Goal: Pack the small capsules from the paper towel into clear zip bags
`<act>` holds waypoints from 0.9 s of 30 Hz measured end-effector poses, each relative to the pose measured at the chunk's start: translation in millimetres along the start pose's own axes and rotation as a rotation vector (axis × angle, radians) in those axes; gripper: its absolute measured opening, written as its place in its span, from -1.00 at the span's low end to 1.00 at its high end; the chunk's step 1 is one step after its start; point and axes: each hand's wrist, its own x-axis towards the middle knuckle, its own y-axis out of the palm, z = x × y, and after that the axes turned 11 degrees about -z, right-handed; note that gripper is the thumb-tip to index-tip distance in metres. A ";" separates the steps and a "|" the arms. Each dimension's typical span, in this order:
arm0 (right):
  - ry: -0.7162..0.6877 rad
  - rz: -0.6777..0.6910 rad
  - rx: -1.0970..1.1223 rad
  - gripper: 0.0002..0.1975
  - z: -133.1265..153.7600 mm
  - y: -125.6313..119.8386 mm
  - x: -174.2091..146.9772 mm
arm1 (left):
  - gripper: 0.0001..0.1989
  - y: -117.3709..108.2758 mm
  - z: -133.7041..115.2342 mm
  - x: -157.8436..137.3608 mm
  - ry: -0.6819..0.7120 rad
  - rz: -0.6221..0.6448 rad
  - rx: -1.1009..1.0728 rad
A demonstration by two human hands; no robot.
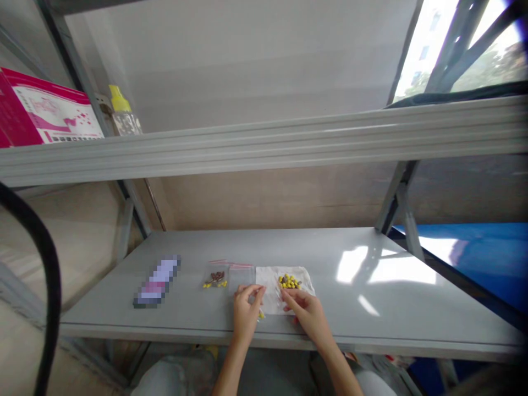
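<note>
A white cloth (270,280) lies on the grey shelf top in front of me, bearing a small heap of yellow and dark bead-like pieces (290,281). My right hand (307,311) is at the near side of this heap, thumb and fingertips pinched together; what they hold is too small to make out. At the cloth's left edge my left hand (247,308) also makes a pinch, its contents unclear. Behind that hand lies a clear zip bag (242,273), partly covered. Farther left, another zip bag (215,276) contains brown and yellow pieces. Small yellow and red bits show beneath my hands.
A blurred-out phone-like object (158,281) lies on the left of the shelf top (198,318). An upper shelf beam (264,140) crosses above, carrying a pink-and-white box (53,113) and a yellow-capped bottle (124,113). A black cable (49,275) curves at far left.
</note>
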 end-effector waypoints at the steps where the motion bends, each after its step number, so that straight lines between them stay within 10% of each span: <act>1: -0.004 -0.007 -0.007 -0.57 -0.7 -0.4 0.2 | -0.72 -0.5 -0.5 0.0 0.006 -0.005 0.003; 18: -0.041 -0.083 0.001 -0.60 -9.8 5.0 -2.2 | -0.84 5.3 3.9 -1.1 0.186 -0.009 0.133; 27: -0.224 -0.242 -0.369 -0.72 -4.3 11.1 -10.4 | -0.82 -23.3 -26.4 -30.4 0.201 -0.266 0.113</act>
